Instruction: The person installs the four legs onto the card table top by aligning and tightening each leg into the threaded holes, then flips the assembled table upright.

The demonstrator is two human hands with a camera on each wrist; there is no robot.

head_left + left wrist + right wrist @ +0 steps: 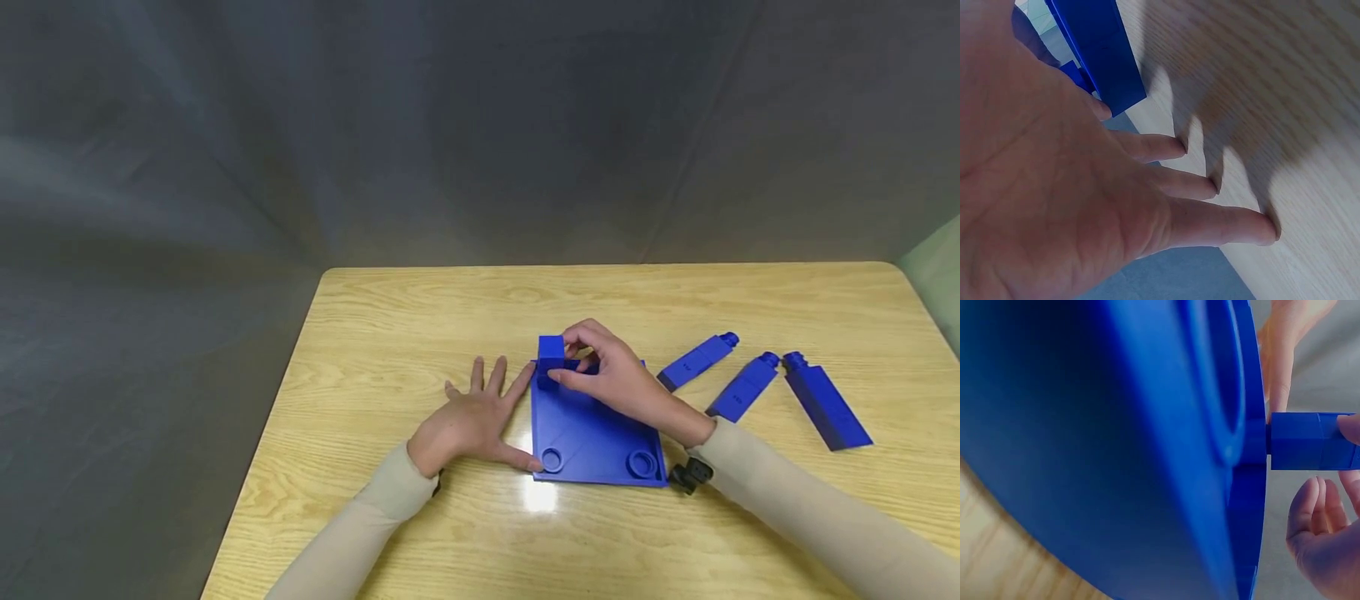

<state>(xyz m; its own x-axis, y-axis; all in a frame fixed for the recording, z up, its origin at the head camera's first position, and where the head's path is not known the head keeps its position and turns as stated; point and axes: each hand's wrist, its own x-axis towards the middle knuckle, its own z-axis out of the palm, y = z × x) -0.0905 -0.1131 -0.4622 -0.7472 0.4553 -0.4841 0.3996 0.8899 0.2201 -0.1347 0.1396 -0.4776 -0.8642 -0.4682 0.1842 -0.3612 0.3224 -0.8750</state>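
A blue tabletop panel (592,437) lies on the table with its raised rim and round sockets facing up. At its far left corner, a square blue table leg (551,350) stands upright. My right hand (618,383) pinches this leg between thumb and fingers. In the right wrist view the leg (1297,440) meets the panel, its joint end hidden by the rim. My left hand (472,421) has its fingers spread along the panel's left side, thumb at the near left corner and index finger by the far left one. Its other fingertips touch the wood in the left wrist view.
Three more blue legs with threaded ends lie to the right: one by the panel (697,362), a middle leg (742,387) and an outer leg (828,408). Two round sockets, left (552,459) and right (642,464), show at the panel's near corners. A dark curtain (480,133) hangs behind the table.
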